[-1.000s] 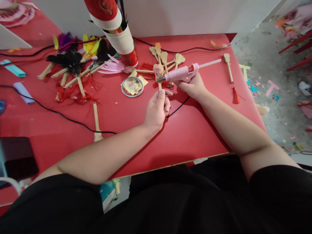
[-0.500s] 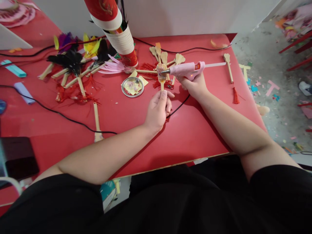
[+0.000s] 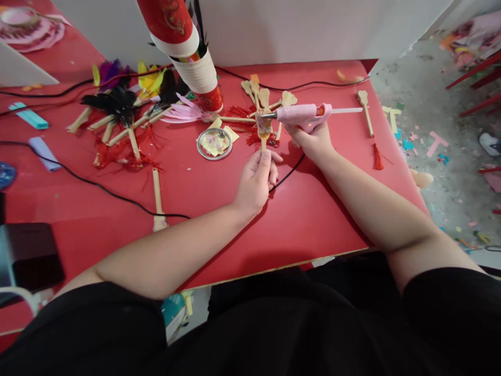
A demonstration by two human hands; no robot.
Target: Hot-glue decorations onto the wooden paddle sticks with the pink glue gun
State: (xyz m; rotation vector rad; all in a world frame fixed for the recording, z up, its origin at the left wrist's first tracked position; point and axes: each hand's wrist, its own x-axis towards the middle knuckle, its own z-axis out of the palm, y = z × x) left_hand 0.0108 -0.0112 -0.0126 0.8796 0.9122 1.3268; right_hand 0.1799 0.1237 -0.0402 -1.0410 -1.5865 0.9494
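My left hand (image 3: pixel 258 177) is closed round the lower handle of a wooden stick (image 3: pixel 264 130) with a broad, glue-coated head, held upright. In my right hand (image 3: pixel 313 138) is a pink hot glue gun (image 3: pixel 299 116), its metal nozzle at the upper part of that head. A pale glue stick (image 3: pixel 346 110) pokes out of the gun's back. Just behind lie several bare wooden sticks (image 3: pixel 264 96) with red tassels. Left of my left hand sits a round metal lid (image 3: pixel 214 144) with yellowish scraps on it.
Feather-topped sticks (image 3: pixel 117 112) lie in a pile at the left, near stacked paper cups (image 3: pixel 195 70). One tasselled stick (image 3: pixel 366 112) rests at the right. Black cord (image 3: pixel 97 183) crosses the red table (image 3: pixel 313 209). A dark phone-like object (image 3: pixel 33 256) lies at the left edge.
The nozzle now sits higher on the stick's head, near its top edge. Both hands keep their hold, and the whole view has shifted slightly.
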